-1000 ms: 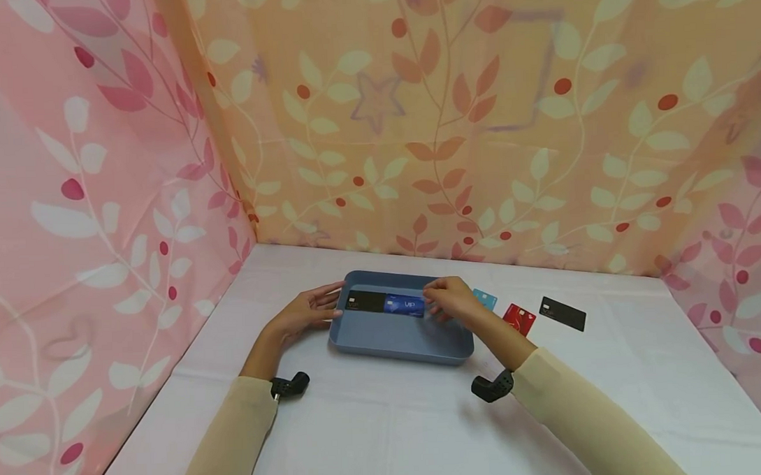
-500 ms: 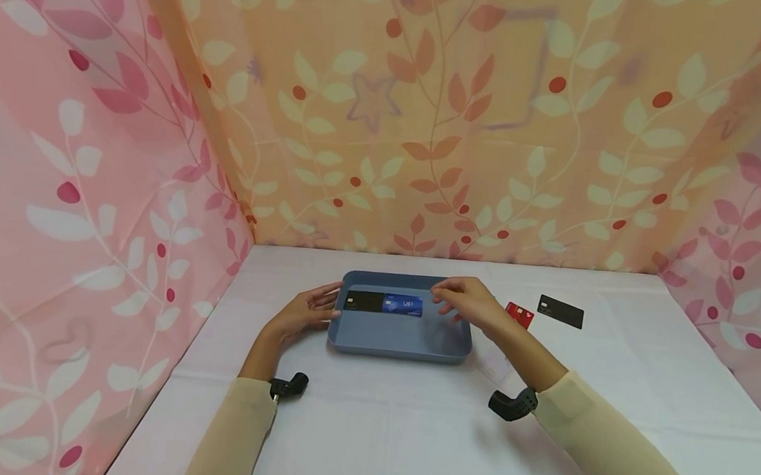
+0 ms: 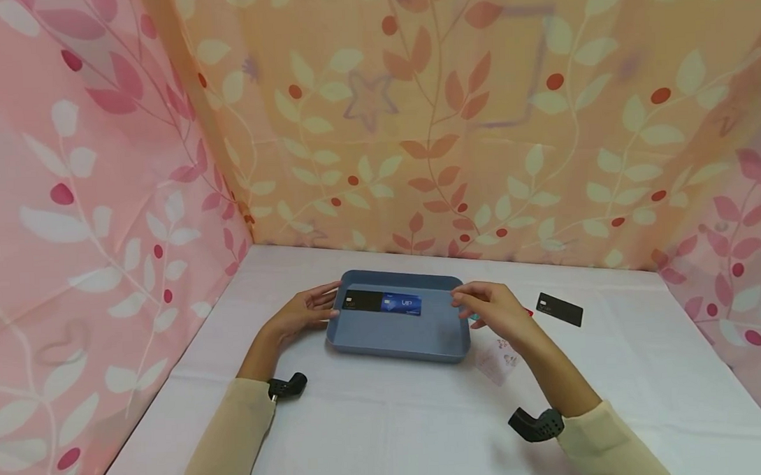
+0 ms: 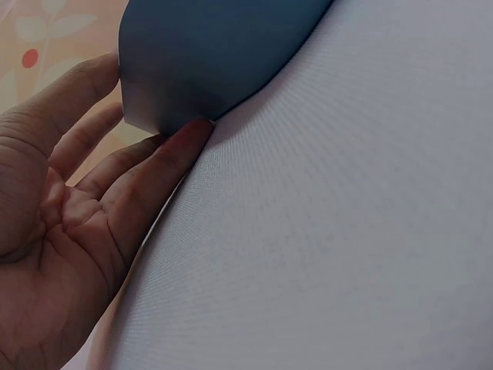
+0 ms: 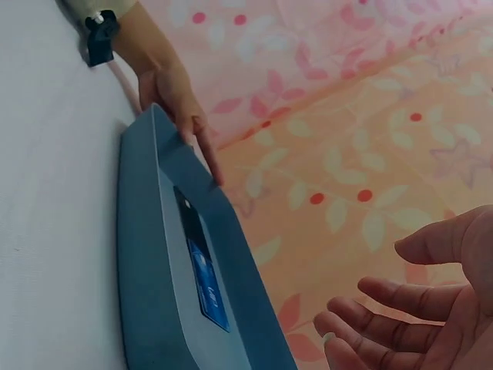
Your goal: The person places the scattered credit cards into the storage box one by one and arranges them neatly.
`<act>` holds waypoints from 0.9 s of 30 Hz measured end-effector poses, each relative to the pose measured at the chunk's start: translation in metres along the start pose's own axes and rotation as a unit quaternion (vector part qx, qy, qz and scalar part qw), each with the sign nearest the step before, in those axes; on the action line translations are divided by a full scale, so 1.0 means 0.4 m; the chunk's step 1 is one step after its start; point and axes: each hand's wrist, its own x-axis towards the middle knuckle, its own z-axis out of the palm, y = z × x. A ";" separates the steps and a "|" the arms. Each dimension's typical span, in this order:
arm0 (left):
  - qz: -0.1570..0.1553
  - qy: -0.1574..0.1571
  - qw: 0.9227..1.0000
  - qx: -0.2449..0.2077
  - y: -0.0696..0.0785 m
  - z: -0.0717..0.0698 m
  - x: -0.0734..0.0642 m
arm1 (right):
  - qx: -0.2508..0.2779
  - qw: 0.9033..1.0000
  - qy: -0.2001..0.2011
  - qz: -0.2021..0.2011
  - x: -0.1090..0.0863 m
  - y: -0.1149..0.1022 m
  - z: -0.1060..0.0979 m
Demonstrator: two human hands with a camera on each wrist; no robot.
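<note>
A blue-grey tray (image 3: 390, 340) lies on the white-covered table. Inside it, a black card (image 3: 362, 301) and a blue VIP card (image 3: 403, 304) sit end to end along the back half. My left hand (image 3: 298, 316) touches the tray's left end with extended fingers; the left wrist view shows its fingertips (image 4: 196, 135) against the outer wall. Over the tray's right end is my right hand (image 3: 493, 307), its fingers loosely bent. In the right wrist view nothing lies between this thumb and fingers (image 5: 400, 297).
Right of the tray, a pale card with a pinkish print (image 3: 498, 360) lies on the table. A teal card (image 3: 474, 317) and a red card (image 3: 530, 312) are mostly hidden behind my right hand. Farther right lies another black card (image 3: 560, 309). Patterned cloth walls (image 3: 376, 126) enclose the table.
My right hand has moved right, away from the blue VIP card to the tray's right end. Both cards stay in the tray. The left hand keeps its place.
</note>
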 end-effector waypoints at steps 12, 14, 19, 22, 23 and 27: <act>-0.005 0.005 1.000 0.006 0.004 0.000 0.004 | -0.016 0.999 0.027 0.013 -0.063 0.026 -0.067; -0.005 0.006 1.000 0.004 0.005 0.000 0.003 | -0.026 0.999 0.028 0.016 -0.069 0.037 -0.076; -0.007 0.007 1.000 0.005 0.003 0.001 0.000 | -0.035 0.999 0.013 0.024 -0.080 0.060 -0.091; -0.008 0.007 1.000 0.004 -0.001 0.002 -0.001 | -0.044 0.998 0.008 0.032 -0.085 0.070 -0.097; -0.008 0.007 1.000 0.004 -0.001 0.002 -0.001 | -0.049 0.998 0.008 0.033 -0.086 0.073 -0.099; -0.005 0.007 1.000 0.003 0.000 0.004 0.000 | -0.065 0.997 0.006 0.033 -0.091 0.081 -0.109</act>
